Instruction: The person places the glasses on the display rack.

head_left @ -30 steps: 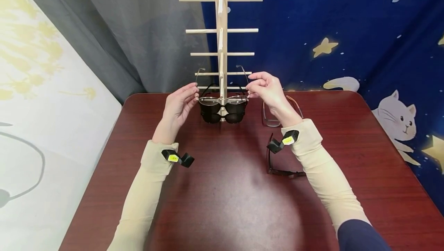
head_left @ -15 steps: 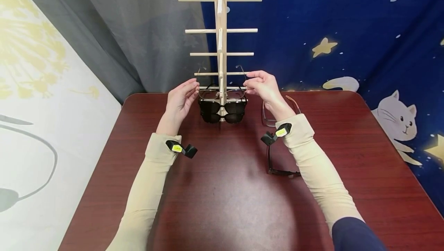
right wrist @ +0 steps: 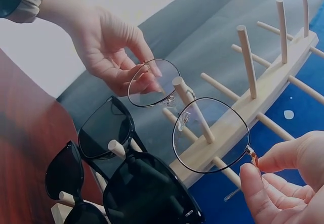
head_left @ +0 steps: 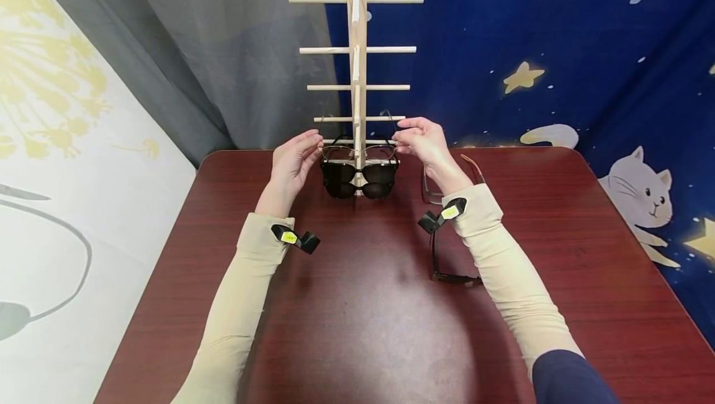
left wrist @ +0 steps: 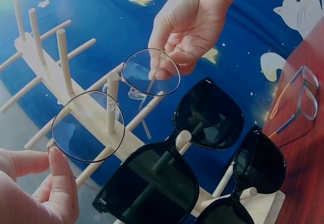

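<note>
Two-handed, pinches thin-rimmed clear glasses (left wrist: 83, 128) between the fingers of the left hand (head_left: 289, 165) at one hinge and those of the right hand (head_left: 428, 148) at the other. Holds both lenses astride a front peg (right wrist: 185, 92) of the wooden rack (head_left: 363, 30), just above two pairs of black sunglasses (head_left: 378, 173). Touching the peg or not, cannot tell. Has orange-armed glasses (left wrist: 308, 102) and dark-framed glasses (head_left: 455, 278) on the red-brown table (head_left: 346, 329), near the right sleeve (head_left: 514, 273).
</note>
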Demonstrator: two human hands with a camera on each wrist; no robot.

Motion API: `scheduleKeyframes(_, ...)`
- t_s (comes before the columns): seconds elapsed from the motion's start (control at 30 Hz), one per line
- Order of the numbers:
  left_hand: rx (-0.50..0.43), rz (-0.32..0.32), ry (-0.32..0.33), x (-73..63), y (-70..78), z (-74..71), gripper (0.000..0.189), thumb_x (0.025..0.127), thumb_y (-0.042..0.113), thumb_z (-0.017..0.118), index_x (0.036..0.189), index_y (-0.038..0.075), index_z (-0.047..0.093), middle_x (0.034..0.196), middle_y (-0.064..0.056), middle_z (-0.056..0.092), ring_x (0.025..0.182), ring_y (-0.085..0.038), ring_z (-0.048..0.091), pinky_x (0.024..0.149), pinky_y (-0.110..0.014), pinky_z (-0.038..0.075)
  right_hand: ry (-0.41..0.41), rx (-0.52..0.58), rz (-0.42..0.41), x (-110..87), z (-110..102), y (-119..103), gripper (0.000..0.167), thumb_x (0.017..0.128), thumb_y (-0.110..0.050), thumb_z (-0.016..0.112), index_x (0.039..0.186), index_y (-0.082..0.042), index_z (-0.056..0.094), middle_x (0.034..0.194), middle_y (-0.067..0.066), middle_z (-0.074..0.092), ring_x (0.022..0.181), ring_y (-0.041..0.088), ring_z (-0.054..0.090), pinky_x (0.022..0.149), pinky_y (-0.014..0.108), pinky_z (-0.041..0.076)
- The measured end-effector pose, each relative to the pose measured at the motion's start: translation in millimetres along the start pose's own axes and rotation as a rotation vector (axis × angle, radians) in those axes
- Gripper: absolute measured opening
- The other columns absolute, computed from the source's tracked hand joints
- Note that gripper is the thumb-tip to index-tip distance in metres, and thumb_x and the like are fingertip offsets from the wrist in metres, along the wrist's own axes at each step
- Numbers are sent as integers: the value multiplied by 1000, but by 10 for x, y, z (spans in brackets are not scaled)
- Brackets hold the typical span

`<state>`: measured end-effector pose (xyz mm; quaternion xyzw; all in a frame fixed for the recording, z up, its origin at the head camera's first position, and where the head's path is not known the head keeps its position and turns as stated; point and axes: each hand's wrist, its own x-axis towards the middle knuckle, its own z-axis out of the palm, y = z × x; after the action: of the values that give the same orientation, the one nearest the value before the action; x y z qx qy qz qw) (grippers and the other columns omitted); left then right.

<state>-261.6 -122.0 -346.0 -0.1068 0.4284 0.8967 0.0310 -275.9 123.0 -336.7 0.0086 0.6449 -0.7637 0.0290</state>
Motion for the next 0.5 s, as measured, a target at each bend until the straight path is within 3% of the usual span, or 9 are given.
scheduleKeyframes(0.23, 11, -2, 16, 18, -9, 13, 16, 87, -11, 56, 101, -4, 58, 73, -8, 67, 60, -12, 64, 57, -17, 53, 0, -26, 8, 12, -11, 27, 32, 85, 11, 57, 117, 12, 50, 69, 0, 64, 58, 8, 62, 54, 17, 53)
scheduleKeyframes(0.5, 47, 24, 33, -7, -10, 11, 11, 86, -10, 58, 94, -4, 62, 74, -9, 67, 62, -13, 65, 62, -19, 55, -26, 21, -16, -20, -47, 29, 17, 85, 10, 57, 101, 4, 54, 67, 0, 64, 57, 8, 61, 55, 17, 53)
